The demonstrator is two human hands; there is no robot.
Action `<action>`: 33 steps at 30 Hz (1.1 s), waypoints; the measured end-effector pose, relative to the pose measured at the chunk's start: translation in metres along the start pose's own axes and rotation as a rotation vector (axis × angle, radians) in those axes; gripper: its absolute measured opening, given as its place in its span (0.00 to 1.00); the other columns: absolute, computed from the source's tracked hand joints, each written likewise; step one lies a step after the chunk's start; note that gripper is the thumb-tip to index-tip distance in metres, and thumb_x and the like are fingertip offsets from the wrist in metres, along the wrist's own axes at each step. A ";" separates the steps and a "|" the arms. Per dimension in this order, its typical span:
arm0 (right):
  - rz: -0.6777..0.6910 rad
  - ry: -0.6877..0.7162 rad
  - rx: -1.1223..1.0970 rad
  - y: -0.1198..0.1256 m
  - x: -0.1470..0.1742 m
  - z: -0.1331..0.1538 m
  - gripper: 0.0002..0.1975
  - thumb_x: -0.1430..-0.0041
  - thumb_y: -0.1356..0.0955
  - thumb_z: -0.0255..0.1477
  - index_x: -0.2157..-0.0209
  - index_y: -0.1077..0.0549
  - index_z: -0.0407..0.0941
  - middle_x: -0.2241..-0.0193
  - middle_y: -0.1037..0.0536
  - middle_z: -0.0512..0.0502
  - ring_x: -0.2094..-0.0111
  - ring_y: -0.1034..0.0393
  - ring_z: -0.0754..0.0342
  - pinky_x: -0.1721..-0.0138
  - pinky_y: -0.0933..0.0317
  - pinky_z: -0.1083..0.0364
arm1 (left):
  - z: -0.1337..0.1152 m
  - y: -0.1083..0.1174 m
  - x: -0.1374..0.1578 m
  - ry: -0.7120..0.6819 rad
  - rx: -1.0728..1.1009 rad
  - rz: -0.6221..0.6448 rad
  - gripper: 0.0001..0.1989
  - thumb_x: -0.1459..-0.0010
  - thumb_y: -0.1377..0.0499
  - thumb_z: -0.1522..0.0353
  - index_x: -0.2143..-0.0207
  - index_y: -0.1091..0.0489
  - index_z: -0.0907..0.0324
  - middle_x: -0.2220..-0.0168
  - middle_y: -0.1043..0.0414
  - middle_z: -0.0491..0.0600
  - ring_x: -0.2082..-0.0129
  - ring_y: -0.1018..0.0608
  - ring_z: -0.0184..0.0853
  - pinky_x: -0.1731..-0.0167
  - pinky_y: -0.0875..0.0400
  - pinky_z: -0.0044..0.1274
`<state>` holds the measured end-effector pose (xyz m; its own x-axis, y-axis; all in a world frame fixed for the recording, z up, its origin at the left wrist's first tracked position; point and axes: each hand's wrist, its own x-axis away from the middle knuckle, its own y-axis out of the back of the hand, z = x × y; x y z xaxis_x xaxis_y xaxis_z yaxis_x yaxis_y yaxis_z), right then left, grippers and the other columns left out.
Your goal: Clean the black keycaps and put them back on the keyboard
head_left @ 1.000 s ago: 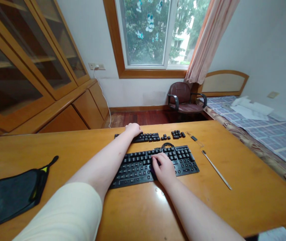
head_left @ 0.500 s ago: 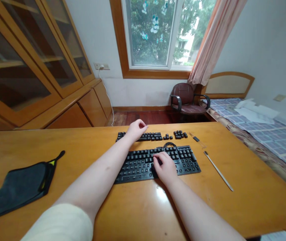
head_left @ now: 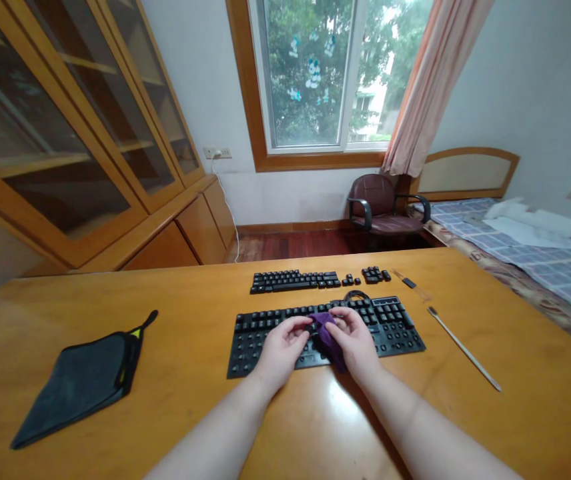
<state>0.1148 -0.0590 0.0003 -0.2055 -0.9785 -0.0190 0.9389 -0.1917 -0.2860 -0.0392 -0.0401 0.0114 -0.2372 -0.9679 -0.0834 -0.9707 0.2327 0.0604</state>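
Note:
A black keyboard (head_left: 253, 343) lies on the desk, with many keycaps off its lower rows and most upper ones in place. Just above its middle, my right hand (head_left: 358, 340) is closed on a crumpled purple cloth (head_left: 333, 343), which hangs down toward the keyboard's front edge. My left hand (head_left: 283, 347) meets it from the left, thumb and fingers curled together at the cloth's edge. Whatever sits between those left fingertips is too small to make out. Behind the keyboard, loose black keycaps (head_left: 293, 281) are laid out in keyboard order, with smaller groups to the right.
A wire keycap puller (head_left: 408, 283) lies beside the loose keycaps. Right of the keyboard is a thin brush (head_left: 465, 350) with a pale handle. A dark zip pouch (head_left: 85, 373) lies at the left. Beyond the wooden desk (head_left: 190, 347) stand a chair (head_left: 378, 203) and a bed (head_left: 525, 243).
My left hand has come back from the loose keycap row to meet my right hand over the keyboard. The purple cloth now shows plainly in my right hand. The view has shifted slightly.

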 end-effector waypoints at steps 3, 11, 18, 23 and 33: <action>-0.005 0.019 0.008 -0.002 -0.002 0.000 0.15 0.58 0.27 0.35 0.69 0.31 0.45 0.71 0.26 0.47 0.69 0.30 0.53 0.65 0.35 0.53 | 0.003 -0.002 -0.001 -0.021 -0.002 -0.015 0.08 0.51 0.41 0.71 0.66 0.26 0.60 0.62 0.26 0.52 0.60 0.24 0.36 0.55 0.30 0.28; -0.001 0.101 0.203 0.007 -0.007 -0.005 0.09 0.55 0.28 0.34 0.73 0.28 0.44 0.69 0.28 0.47 0.66 0.32 0.52 0.62 0.36 0.53 | 0.000 0.003 0.000 -0.003 -0.021 0.014 0.11 0.54 0.39 0.71 0.65 0.24 0.57 0.62 0.29 0.51 0.64 0.25 0.34 0.59 0.28 0.27; 0.119 0.045 0.144 0.005 0.000 -0.002 0.09 0.52 0.30 0.35 0.71 0.26 0.45 0.69 0.25 0.47 0.66 0.31 0.52 0.60 0.37 0.53 | 0.000 -0.004 0.006 0.052 0.162 0.032 0.13 0.56 0.37 0.73 0.64 0.30 0.60 0.66 0.27 0.49 0.65 0.24 0.33 0.61 0.27 0.26; 0.249 0.023 0.145 0.005 0.000 0.004 0.09 0.52 0.30 0.32 0.67 0.24 0.46 0.64 0.24 0.46 0.61 0.30 0.51 0.56 0.38 0.51 | 0.001 -0.003 0.005 0.050 0.164 0.003 0.09 0.56 0.37 0.71 0.70 0.30 0.60 0.70 0.28 0.47 0.68 0.24 0.32 0.62 0.27 0.26; 0.151 -0.027 0.123 0.005 -0.001 0.001 0.09 0.57 0.28 0.31 0.70 0.23 0.44 0.69 0.23 0.46 0.66 0.29 0.51 0.60 0.35 0.51 | 0.007 0.000 0.004 -0.011 0.055 -0.029 0.09 0.53 0.38 0.69 0.66 0.27 0.60 0.65 0.26 0.51 0.64 0.24 0.35 0.60 0.28 0.27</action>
<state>0.1199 -0.0591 -0.0003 -0.0540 -0.9982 -0.0265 0.9855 -0.0490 -0.1624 -0.0407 -0.0437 0.0036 -0.2096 -0.9732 -0.0950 -0.9777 0.2102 0.0034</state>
